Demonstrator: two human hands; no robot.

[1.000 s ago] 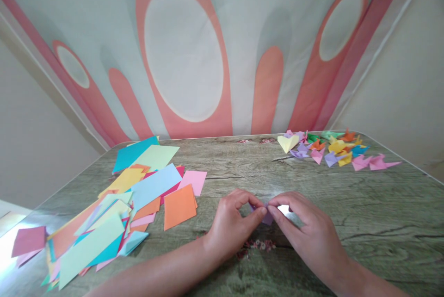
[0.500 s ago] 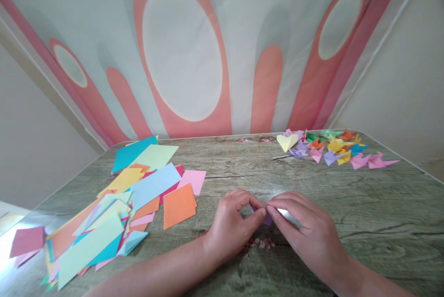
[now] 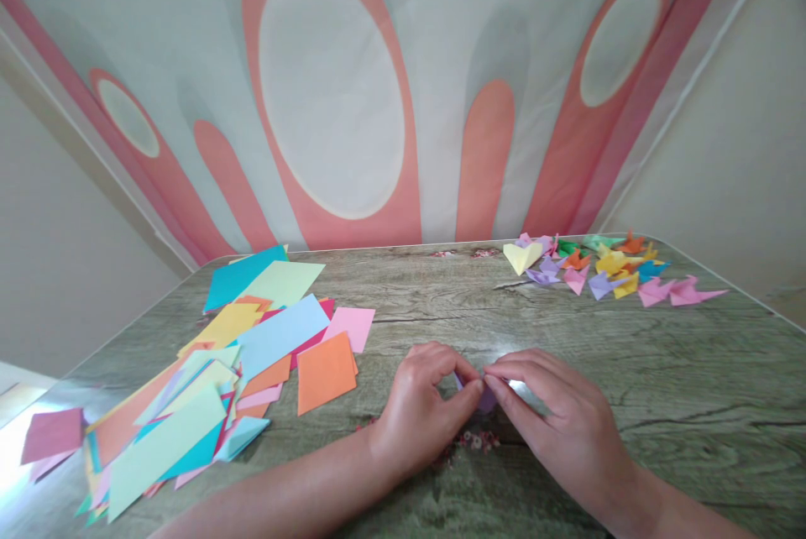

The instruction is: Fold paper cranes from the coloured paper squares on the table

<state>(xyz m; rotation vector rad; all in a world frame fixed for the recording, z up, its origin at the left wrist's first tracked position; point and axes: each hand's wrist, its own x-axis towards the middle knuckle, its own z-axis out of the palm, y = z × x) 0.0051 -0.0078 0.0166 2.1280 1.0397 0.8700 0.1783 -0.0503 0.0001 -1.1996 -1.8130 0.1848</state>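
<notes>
Both of my hands meet over the near middle of the table, pinching a small piece of purple paper (image 3: 487, 401). My left hand (image 3: 429, 405) grips it between thumb and index finger from the left. From the right, my right hand (image 3: 557, 413) pinches it with thumb and fingertips, right beside the left fingertips. Most of the paper is hidden behind the fingers, so its folded shape cannot be made out. Closest to my left hand among the loose sheets is an orange paper square (image 3: 326, 374).
Colored paper sheets lie overlapping on the left of the wood-grain table (image 3: 428, 291), among them a light blue strip (image 3: 283, 336) and a pale green strip (image 3: 167, 451). Several folded paper figures (image 3: 609, 262) stand at the back right. A patterned backdrop (image 3: 434, 102) hangs behind the table.
Almost nothing differs. My hands keep the same pinch on the purple paper, with only a very slight shift of the fingers, and the view has moved a little.
</notes>
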